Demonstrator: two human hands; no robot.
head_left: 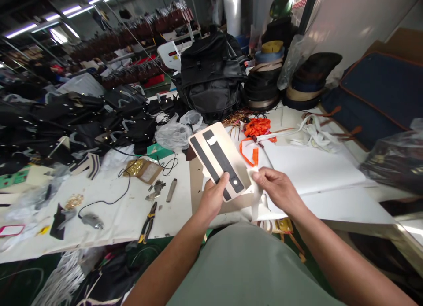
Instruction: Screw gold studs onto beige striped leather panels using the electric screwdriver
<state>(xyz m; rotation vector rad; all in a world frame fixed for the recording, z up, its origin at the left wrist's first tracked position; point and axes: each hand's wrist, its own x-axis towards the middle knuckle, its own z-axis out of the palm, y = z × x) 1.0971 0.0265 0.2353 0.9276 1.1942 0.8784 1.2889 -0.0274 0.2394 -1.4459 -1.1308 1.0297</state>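
Your left grip (213, 197) holds the striped panel (218, 158) above the counter (115, 222); your right grip (276, 186) pinches a white strip (256, 200) beside it. Steady the panel, thumb light on its stripe; guide the strip without twisting.

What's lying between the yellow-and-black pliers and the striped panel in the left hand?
The head view shows a flat grey tool nearer the pliers, then part of a brown sheet nearer the panel.

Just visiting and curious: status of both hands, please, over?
Left hand gripping striped panel. Right hand pinching white strip. Orange ribbon lying close beyond right hand.
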